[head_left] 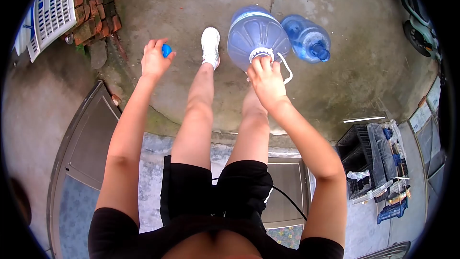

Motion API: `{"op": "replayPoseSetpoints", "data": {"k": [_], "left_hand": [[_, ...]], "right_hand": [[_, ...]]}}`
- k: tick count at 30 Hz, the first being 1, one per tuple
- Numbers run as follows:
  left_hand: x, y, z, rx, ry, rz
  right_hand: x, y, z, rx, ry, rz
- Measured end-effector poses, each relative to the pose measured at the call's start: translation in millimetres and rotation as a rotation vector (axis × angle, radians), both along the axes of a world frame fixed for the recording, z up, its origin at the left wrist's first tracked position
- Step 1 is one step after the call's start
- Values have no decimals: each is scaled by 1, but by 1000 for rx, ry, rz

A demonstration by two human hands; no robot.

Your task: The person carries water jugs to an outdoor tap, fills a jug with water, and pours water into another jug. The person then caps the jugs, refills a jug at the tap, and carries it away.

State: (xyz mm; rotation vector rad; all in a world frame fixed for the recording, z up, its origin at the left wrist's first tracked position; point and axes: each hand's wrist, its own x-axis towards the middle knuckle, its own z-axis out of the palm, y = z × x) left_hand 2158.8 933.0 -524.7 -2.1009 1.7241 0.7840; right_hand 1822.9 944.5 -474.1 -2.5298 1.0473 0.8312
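My left hand is raised at the left with a small blue cap held between its thumb and fingers. A large clear-blue water jug with a white collar and a white handle stands before my right leg. My right hand is at the jug's neck, its fingers bent over the white collar; whether they grip anything is hidden. Just right of the jug, a second, smaller blue bottle has its neck pointing toward the lower right.
Stacked bricks and a white plastic crate are at the upper left. Black crates with assorted items stand at the right. A wheeled vehicle is at the upper right. Doors stand at the lower left.
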Motion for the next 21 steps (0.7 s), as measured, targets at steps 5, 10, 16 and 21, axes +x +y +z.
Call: {"op": "replayPoseSetpoints", "data": {"k": [5, 10, 16, 21], "left_hand": [[3, 5, 1, 57, -43, 32], [-1, 10, 0, 109, -130, -54], [-8, 19, 0, 136, -22, 86], [-6, 29, -5, 137, 18, 91]], "right_hand": [[-14, -8, 17, -47, -181, -75], [5, -7, 6, 95, 7, -553], [-4, 9, -5, -45, -109, -353], [-25, 7, 27, -54, -459, -318]]}}
